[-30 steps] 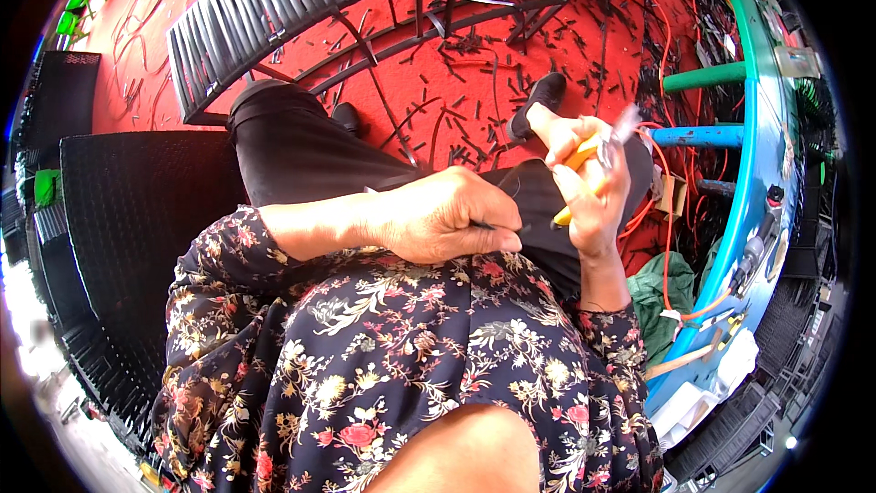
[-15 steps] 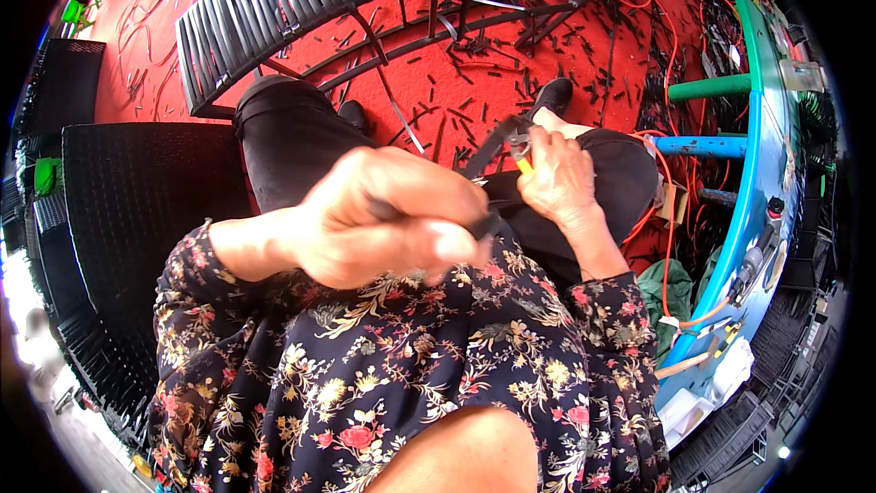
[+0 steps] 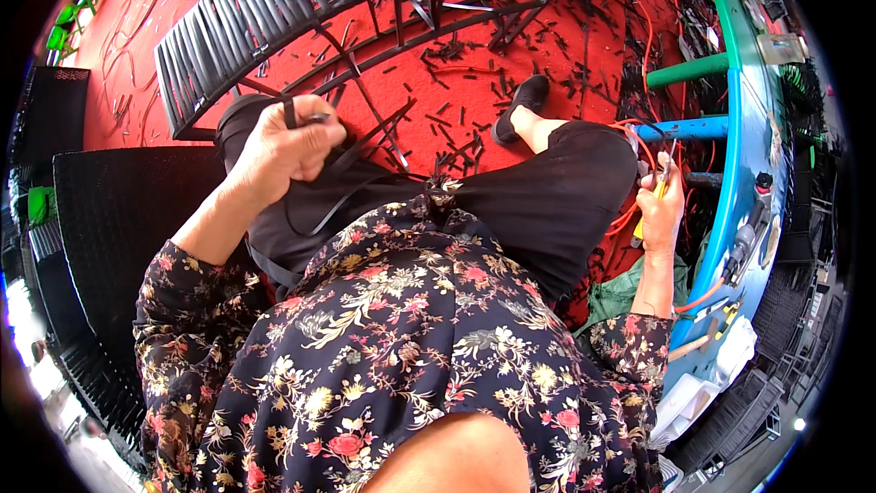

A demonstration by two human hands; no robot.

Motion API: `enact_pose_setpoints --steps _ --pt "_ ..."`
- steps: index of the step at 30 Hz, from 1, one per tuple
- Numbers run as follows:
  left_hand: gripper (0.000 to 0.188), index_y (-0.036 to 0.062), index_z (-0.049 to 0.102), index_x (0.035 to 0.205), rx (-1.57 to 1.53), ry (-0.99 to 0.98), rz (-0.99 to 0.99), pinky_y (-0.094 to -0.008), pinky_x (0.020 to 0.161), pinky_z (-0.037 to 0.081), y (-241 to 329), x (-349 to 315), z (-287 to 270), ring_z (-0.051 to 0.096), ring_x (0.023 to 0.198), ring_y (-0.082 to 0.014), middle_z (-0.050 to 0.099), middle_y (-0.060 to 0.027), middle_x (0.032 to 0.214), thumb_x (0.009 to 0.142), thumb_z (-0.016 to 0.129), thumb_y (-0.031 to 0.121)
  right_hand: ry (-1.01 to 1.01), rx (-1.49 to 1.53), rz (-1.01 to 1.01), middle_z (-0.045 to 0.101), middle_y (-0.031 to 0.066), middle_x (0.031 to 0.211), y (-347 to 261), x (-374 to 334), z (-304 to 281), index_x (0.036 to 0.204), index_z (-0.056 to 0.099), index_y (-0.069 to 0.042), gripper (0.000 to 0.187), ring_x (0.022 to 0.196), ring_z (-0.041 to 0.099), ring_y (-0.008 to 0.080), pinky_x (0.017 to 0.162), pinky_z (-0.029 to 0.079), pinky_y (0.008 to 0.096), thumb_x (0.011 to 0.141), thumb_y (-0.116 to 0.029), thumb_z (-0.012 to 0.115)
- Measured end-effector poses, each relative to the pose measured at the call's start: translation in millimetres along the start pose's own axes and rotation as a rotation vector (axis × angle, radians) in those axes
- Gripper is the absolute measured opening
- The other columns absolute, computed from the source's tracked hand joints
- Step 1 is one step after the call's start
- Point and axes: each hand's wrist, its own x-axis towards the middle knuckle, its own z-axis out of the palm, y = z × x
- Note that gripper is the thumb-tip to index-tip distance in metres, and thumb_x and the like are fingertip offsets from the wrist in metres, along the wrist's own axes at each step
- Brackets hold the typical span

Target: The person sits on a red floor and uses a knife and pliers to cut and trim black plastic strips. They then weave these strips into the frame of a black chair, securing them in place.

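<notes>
My left hand (image 3: 290,144) is closed on a flat black plastic strip, raised over my left thigh. Lower down, the strip (image 3: 321,222) hangs in a loose curve across my lap. Out at the right, beside the blue table leg, my right hand (image 3: 663,215) grips a pair of pliers (image 3: 663,184) with yellow handles, their metal jaws pointing away from me. Beyond my knees stands a curved black frame (image 3: 392,40), its left part wrapped in rows of black strips (image 3: 242,23).
Short black offcuts (image 3: 456,114) litter the red carpet (image 3: 538,59). A blue-edged table (image 3: 744,192) runs along my right, with tools on it. Orange cords (image 3: 646,36) trail beneath it. A dark woven panel (image 3: 146,228) stands at my left, and a green cloth (image 3: 630,292) lies by my right elbow.
My hands have moved apart from in front of my chest: the left outward over my left thigh with the strip, the right out toward the table with the pliers. The view has shifted slightly.
</notes>
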Motion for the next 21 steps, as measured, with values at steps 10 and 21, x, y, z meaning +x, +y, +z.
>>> enact_pose_setpoints --steps 10,21 --pt "0.019 0.0036 0.054 0.08 0.222 0.235 0.282 -0.0189 0.042 0.027 5 14 5 0.032 0.046 -0.0025 0.04 0.0041 0.056 0.092 0.049 0.017 -0.021 -0.713 -0.048 0.062 0.0101 0.081 -3 56 -10 0.106 0.053 -0.003 0.047 0.074 0.06 0.0242 0.07 0.046 0.0359 0.072 -0.032 0.067" --pt "0.008 -0.0026 0.054 0.079 0.756 0.128 0.378 -0.0261 0.059 0.043 -10 35 30 0.052 0.061 -0.0149 0.055 -0.0077 0.069 0.084 0.051 0.002 -0.443 -0.39 -0.29 0.062 0.0185 0.096 -32 205 212 0.109 0.055 -0.006 0.063 0.089 0.061 0.0318 0.078 0.047 0.0383 0.061 -0.043 0.071"
